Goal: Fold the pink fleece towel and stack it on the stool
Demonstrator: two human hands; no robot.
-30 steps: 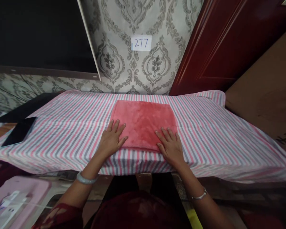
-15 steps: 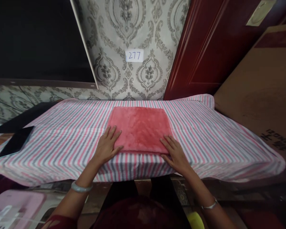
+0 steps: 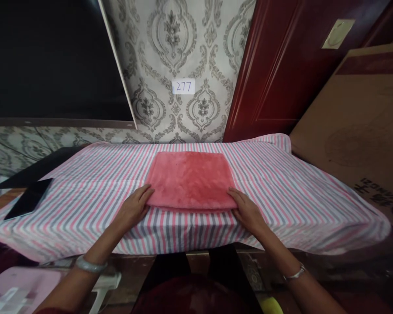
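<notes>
A folded pink plush cloth (image 3: 190, 181) lies flat on a striped sheet, its near edge slightly raised and rounded. My left hand (image 3: 136, 205) is at its near left corner, fingertips on the top surface and the thumb hidden below the edge. At the near right corner, my right hand (image 3: 248, 211) curls its fingers over the edge, and its thumb is mostly out of sight under the cloth. Both hands pinch the cloth by these corners. A bangle circles each wrist.
The striped sheet (image 3: 291, 196) covers the table and hangs over its front. A dark phone or tablet (image 3: 29, 198) lies at the left end. A large screen (image 3: 55, 61) stands behind on the left, a cardboard box (image 3: 353, 117) on the right. A pink chair (image 3: 26, 283) is below left.
Both hands have slid outward from lying flat on the cloth to holding its near corners. The near edge now looks slightly lifted. The camera view has shifted a little.
</notes>
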